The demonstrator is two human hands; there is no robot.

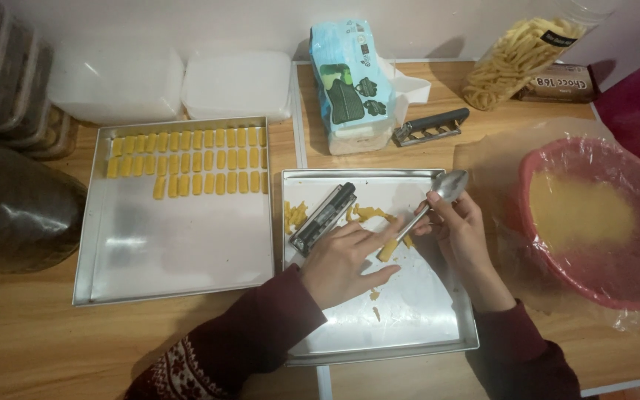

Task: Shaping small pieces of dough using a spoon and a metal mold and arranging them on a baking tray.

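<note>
My left hand point(346, 259) rests over the right metal tray point(424, 326), its fingers pinching a small yellow dough piece point(388, 250). My right hand point(457, 230) holds a metal spoon point(438, 194) by the handle, bowl pointing up and away, with the handle end touching the same dough piece. A dark ridged scraper tool point(324, 217) lies in this tray beside yellow dough scraps point(295, 215). The left metal tray point(179, 252) carries rows of shaped yellow dough pieces point(190, 163) along its far side.
A pink bowl of yellow dough point(594, 222) covered with plastic film stands at the right. A blue tissue pack point(350, 81), black-handled tool point(431, 126), jar of stick snacks point(520, 55), white plastic boxes point(179, 81) and dark stacked containers point(9, 148) line the back and left.
</note>
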